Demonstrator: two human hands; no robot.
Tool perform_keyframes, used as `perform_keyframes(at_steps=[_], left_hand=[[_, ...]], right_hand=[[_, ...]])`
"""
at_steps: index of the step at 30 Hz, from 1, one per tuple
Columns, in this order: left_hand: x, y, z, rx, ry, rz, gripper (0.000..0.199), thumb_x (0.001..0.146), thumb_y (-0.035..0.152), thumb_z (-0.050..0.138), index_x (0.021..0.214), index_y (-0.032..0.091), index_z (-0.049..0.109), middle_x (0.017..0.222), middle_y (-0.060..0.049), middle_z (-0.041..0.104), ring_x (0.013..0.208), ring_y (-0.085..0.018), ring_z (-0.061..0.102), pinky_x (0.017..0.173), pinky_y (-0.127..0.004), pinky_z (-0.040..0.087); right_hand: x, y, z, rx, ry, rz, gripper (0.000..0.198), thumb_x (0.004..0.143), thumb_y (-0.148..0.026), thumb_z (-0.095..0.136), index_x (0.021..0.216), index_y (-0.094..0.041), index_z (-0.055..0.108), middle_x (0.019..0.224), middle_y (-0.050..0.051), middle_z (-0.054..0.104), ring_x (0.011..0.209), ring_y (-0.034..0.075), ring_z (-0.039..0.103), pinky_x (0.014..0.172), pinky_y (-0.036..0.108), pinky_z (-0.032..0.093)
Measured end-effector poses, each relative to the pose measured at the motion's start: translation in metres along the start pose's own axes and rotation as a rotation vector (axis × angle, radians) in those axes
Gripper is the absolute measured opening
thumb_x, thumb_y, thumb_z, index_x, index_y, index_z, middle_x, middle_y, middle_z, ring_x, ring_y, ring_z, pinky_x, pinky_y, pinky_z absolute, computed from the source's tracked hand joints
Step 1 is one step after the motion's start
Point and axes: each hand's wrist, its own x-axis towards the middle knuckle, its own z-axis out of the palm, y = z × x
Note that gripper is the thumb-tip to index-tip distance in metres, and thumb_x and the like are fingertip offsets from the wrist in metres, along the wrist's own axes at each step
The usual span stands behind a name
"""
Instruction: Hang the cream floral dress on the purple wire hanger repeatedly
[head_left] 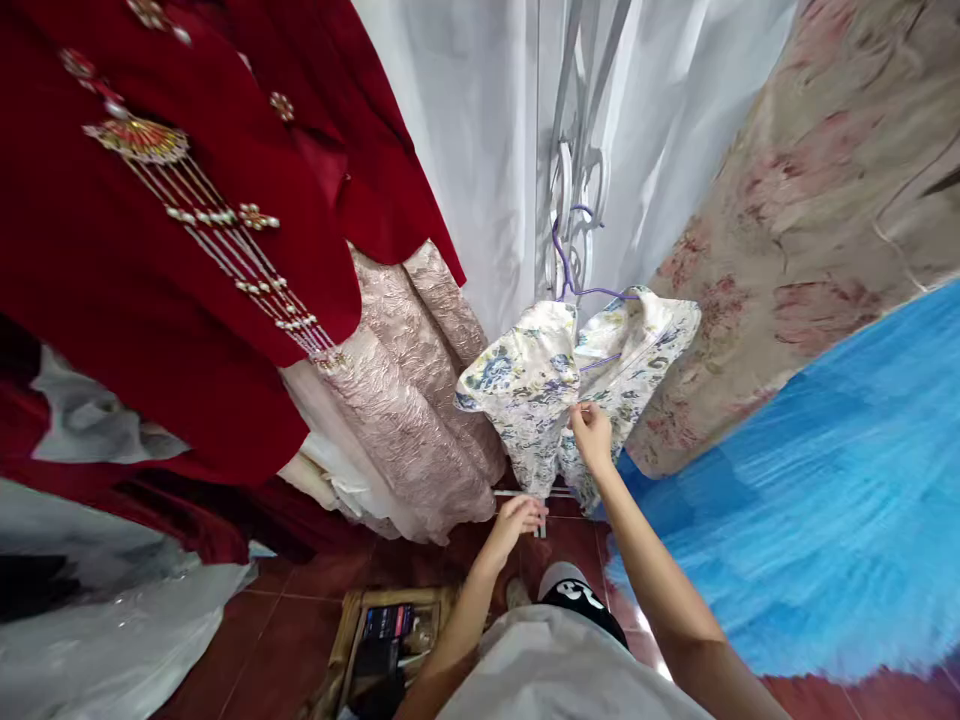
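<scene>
A white short-sleeved shirt point(525, 390) with a blue and yellow floral print hangs in front of me, its front parted. It is on a thin purple hanger point(566, 265), hooked among the bars of a white metal rack point(581, 80). My right hand point(593, 432) pinches the shirt's front edge below the neckline with thumb and fingers. Lower down, my left hand point(520, 518) is beside the shirt's bottom end with its fingers stretched out and nothing visible in them. Whether its fingertips touch the cloth, I cannot tell.
Red garments point(262, 230) with beaded tassels and pink brocade cloth point(412, 430) hang at left. Beige floral fabric point(810, 210) and fluffy blue fabric point(795, 470) hang at right. A wooden-framed box point(352, 630) holding small items stands on the red tiled floor point(262, 640).
</scene>
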Motion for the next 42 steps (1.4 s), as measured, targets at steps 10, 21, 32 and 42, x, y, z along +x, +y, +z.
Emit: perform_keyframes(at_steps=[10,21,32,42], left_hand=[[0.034,0.074,0.035,-0.031,-0.066,0.167,0.048,0.074,0.063,0.070,0.091,0.018,0.068,0.093,-0.010,0.078,0.076,-0.020,0.072,0.072,-0.029,0.050],[0.033,0.056,0.023,0.046,0.086,0.288,0.037,0.081,0.053,0.064,0.091,0.017,0.066,0.090,-0.010,0.076,0.076,-0.021,0.070,0.071,-0.031,0.053],[0.033,0.082,0.064,0.443,0.321,0.943,0.008,0.092,0.025,0.057,0.094,0.019,0.061,0.088,-0.006,0.065,0.082,-0.020,0.063,0.078,-0.032,0.051],[0.000,0.085,0.051,0.551,0.417,0.907,0.025,0.094,0.028,0.056,0.071,0.020,0.052,0.066,0.001,0.055,0.063,-0.014,0.053,0.065,-0.024,0.043]], right_hand=[[0.011,-0.016,0.000,-0.147,0.022,-0.049,0.039,0.090,-0.056,0.049,0.087,-0.020,0.061,0.064,0.005,0.069,0.059,0.022,0.059,0.060,0.030,0.035],[0.013,-0.025,-0.001,0.053,-0.016,-0.018,0.034,0.086,-0.054,0.059,0.081,-0.020,0.059,0.057,0.000,0.058,0.055,0.018,0.050,0.058,0.029,0.033],[-0.091,-0.054,-0.023,0.528,-0.321,0.204,0.037,0.070,-0.049,0.080,0.064,-0.020,0.058,0.045,-0.003,0.055,0.039,0.011,0.043,0.043,0.024,0.033],[0.008,-0.172,-0.041,0.742,-0.180,-0.030,0.030,0.072,-0.031,0.075,0.052,-0.019,0.056,0.041,-0.005,0.048,0.039,0.006,0.030,0.042,0.024,0.021]])
